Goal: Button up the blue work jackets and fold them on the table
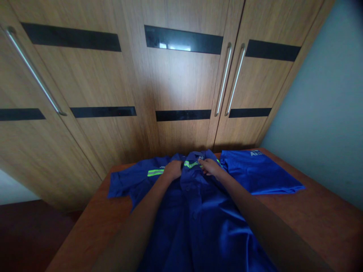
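Observation:
A dark blue work shirt (pixel 181 226) with buttons and yellow-green reflective strips lies spread over the table, its collar towards the wardrobe. One sleeve (pixel 121 181) stretches out to the left. My left hand (pixel 173 170) is closed on the shirt's front, just left of the button edge; its fingertips are hidden. On the other side, my right hand (pixel 209 166) pinches the cloth near the reflective strip below the collar. The shirt's right sleeve is mostly hidden behind my right arm and hand.
A folded bright blue garment (pixel 255 173) with pale lettering lies to the right of the shirt on the reddish-brown table (pixel 317 211). Behind the table stands a wooden wardrobe (pixel 181 83) with long metal handles. A pale wall (pixel 320 124) closes off the right side.

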The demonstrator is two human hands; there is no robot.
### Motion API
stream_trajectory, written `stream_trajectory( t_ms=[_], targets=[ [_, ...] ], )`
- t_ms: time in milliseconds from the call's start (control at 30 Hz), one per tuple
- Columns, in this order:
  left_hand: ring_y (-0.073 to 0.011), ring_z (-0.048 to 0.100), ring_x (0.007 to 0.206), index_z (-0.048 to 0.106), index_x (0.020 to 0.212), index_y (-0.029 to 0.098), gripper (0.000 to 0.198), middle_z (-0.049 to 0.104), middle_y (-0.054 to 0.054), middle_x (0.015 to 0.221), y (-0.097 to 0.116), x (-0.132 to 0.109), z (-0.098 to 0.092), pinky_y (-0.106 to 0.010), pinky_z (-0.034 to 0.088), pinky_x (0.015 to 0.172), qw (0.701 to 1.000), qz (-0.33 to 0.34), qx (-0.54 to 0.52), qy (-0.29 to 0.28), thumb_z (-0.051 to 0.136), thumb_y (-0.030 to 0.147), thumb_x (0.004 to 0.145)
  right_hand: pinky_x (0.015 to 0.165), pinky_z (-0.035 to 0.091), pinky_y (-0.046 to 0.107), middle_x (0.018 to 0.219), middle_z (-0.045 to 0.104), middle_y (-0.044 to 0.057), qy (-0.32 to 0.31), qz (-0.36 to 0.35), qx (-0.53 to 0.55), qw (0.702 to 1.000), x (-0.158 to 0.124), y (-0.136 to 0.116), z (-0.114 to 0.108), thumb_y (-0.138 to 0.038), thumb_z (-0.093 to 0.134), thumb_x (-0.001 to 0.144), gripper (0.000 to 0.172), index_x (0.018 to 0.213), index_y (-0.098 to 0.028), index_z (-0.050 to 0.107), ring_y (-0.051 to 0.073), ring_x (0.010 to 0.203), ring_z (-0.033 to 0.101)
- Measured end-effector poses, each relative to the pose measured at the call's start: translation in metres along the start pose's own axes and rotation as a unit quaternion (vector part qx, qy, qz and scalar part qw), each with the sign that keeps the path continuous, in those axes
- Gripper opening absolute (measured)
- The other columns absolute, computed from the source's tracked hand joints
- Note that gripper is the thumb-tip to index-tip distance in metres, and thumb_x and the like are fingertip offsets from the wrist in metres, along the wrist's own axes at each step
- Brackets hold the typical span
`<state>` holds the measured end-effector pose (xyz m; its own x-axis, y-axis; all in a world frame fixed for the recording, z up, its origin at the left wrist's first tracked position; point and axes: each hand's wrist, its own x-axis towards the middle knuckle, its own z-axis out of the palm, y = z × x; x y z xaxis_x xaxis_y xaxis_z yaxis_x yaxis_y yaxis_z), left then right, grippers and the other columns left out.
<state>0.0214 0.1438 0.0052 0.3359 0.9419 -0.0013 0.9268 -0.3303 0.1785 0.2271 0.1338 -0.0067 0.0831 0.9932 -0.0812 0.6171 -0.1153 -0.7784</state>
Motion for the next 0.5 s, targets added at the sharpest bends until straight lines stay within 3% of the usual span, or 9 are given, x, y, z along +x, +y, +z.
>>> stream_trajectory(
  t_ms=[133,233,333,500],
  targets=[
    [-0.0247,0.063,0.104,0.067,0.104,0.022,0.030,0.064,-0.012,0.112,-0.002,0.004,-0.003,-0.032,0.048,0.087,1.000,0.001,0.009,0.028,0.043,0.033,0.091,0.059,0.048,0.024,0.090,0.071,0.008,-0.002,0.002,0.010,1.000,0.009,-0.009,0.014,-0.048,0.033,0.095,0.046,0.099,-0.017,0.066,0.014,0.068,0.065],
    [-0.0236,0.058,0.111,0.064,0.112,0.023,0.031,0.061,-0.012,0.117,-0.007,0.009,-0.005,-0.033,0.045,0.091,0.999,0.000,0.015,0.036,0.043,0.026,0.090,0.064,0.050,0.026,0.096,0.071,0.009,0.008,-0.013,-0.020,1.000,0.022,-0.018,0.020,-0.046,0.028,0.095,0.047,0.108,-0.016,0.063,0.016,0.076,0.066],
    [-0.0279,0.050,0.122,0.055,0.126,0.027,0.043,0.055,-0.012,0.131,-0.016,0.016,-0.005,-0.041,0.042,0.097,0.999,-0.005,0.025,0.022,0.053,0.028,0.083,0.079,0.048,0.029,0.105,0.069,0.009,0.018,-0.052,-0.078,0.995,0.031,-0.022,0.023,-0.035,0.045,0.090,0.038,0.121,-0.016,0.056,0.020,0.095,0.065],
    [-0.0355,0.048,0.124,0.051,0.128,0.024,0.050,0.055,-0.017,0.133,-0.045,0.028,-0.001,-0.060,0.033,0.099,0.998,-0.054,0.045,-0.002,0.052,0.045,0.083,0.099,0.037,0.030,0.131,0.057,0.012,-0.005,-0.134,-0.173,0.976,0.028,-0.015,0.033,-0.017,0.059,0.078,0.058,0.134,-0.016,0.046,0.022,0.122,0.050]
  ],
)
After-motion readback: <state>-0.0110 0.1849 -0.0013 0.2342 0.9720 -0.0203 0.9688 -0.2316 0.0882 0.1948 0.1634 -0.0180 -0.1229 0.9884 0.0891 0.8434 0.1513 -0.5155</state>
